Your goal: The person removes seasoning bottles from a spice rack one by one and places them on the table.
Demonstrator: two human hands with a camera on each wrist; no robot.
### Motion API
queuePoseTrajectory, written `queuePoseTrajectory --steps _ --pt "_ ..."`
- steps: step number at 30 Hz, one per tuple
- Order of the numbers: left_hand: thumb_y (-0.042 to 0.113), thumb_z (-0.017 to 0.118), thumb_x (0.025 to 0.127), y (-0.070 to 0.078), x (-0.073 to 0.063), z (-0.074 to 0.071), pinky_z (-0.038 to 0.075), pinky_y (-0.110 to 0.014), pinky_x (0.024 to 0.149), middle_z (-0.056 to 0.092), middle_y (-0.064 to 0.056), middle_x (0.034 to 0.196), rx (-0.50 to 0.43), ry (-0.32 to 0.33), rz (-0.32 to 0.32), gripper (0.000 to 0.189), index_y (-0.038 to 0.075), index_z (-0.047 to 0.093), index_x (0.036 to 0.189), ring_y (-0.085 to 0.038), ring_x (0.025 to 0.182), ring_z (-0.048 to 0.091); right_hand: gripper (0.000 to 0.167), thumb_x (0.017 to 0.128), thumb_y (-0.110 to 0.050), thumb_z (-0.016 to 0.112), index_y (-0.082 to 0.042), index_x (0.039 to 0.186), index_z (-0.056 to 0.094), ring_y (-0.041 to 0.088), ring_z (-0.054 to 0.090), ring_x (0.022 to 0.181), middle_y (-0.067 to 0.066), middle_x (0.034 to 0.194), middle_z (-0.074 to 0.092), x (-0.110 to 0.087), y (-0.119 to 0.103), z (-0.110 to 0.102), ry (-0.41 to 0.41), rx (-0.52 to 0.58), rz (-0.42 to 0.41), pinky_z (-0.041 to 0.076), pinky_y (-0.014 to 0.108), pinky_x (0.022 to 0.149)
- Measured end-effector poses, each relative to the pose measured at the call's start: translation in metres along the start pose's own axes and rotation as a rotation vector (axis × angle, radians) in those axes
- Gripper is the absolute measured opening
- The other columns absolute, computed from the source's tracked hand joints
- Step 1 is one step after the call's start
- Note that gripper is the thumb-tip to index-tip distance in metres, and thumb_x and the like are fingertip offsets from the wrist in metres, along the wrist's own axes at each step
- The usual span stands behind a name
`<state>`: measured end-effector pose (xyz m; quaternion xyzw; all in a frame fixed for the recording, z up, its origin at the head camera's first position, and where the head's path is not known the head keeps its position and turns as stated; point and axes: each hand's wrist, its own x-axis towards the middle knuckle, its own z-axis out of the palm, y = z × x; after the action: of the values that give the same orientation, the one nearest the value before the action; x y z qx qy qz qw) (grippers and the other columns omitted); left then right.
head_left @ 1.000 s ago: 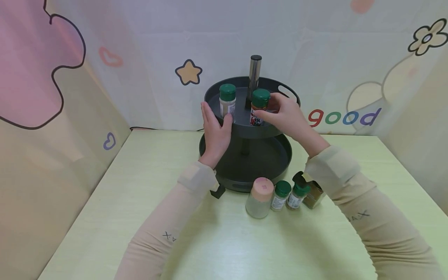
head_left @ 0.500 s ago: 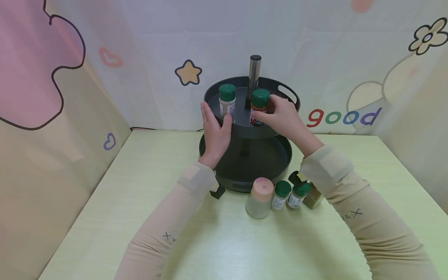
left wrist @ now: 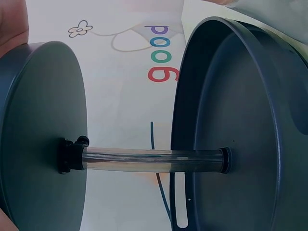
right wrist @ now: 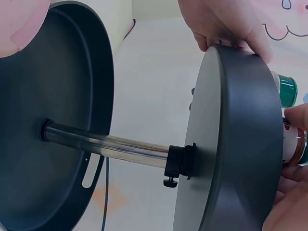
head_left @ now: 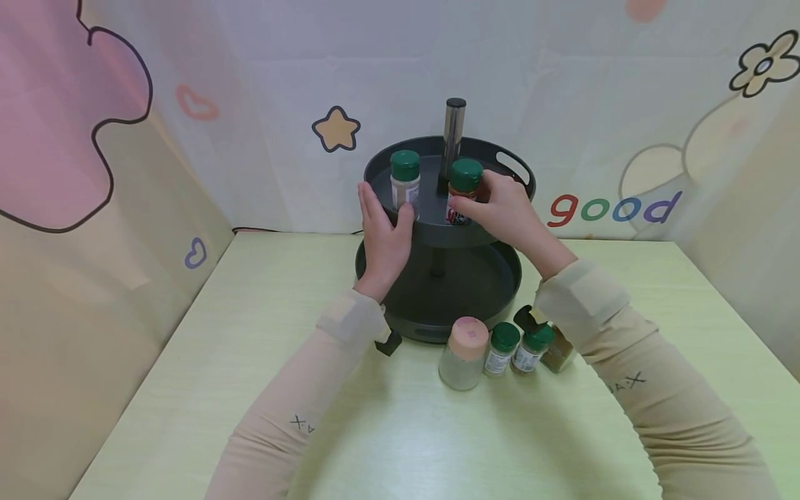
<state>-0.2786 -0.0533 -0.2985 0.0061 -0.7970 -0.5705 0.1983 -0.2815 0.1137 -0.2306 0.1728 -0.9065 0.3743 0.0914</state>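
My right hand [head_left: 509, 205] pinches a green-capped spice jar [head_left: 465, 182] with a red label, upright at the front of the upper tray [head_left: 437, 236] of a dark two-tier round rack. The thumb and fingers lie on either side of the jar, also seen at the right edge of the right wrist view. My left hand [head_left: 385, 239] rests against the left side of the same tray, fingers straight, thumb at the rim. Just behind that thumb stands another green-capped jar [head_left: 405, 179] with pale contents, its lower part partly hidden.
The lower tray [head_left: 437, 298] sits beneath, joined by a metal pole [right wrist: 134, 147]. In front of it on the table stand a glass jar with a pink lid [head_left: 464, 354], two green-capped jars [head_left: 502, 347] [head_left: 531, 349] and a brownish container [head_left: 558, 349], partly hidden by the right sleeve.
My right forearm and wrist have shifted slightly left, with the fingers still on the red-labelled spice jar. The left hand and the rack look almost unmoved.
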Motion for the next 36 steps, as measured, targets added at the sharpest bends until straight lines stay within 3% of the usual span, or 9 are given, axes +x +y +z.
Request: queuePoseTrajectory --steps 19,36 --pt "0.043 0.04 0.087 -0.0001 0.0005 0.002 0.011 -0.039 0.111 -0.007 0.008 0.149 0.003 0.012 -0.009 0.076 0.016 -0.004 0.143 -0.013 0.138 -0.001 0.04 0.083 -0.028 0.058 -0.004 0.113 0.05 0.022 0.05 0.084 0.014 0.101 0.059 -0.0006 0.0021 -0.0006 0.086 0.068 0.017 0.042 0.03 0.071" --pt "0.038 0.041 0.087 0.0013 0.0025 0.0011 0.009 -0.038 0.111 -0.006 0.002 0.15 -0.005 0.007 -0.012 0.075 0.014 -0.003 0.143 -0.014 0.138 -0.001 0.042 0.085 -0.03 0.054 -0.008 0.12 0.045 0.019 0.048 0.088 0.011 0.109 0.056 -0.0022 -0.0025 -0.003 0.119 0.162 0.029 0.043 0.03 0.077"
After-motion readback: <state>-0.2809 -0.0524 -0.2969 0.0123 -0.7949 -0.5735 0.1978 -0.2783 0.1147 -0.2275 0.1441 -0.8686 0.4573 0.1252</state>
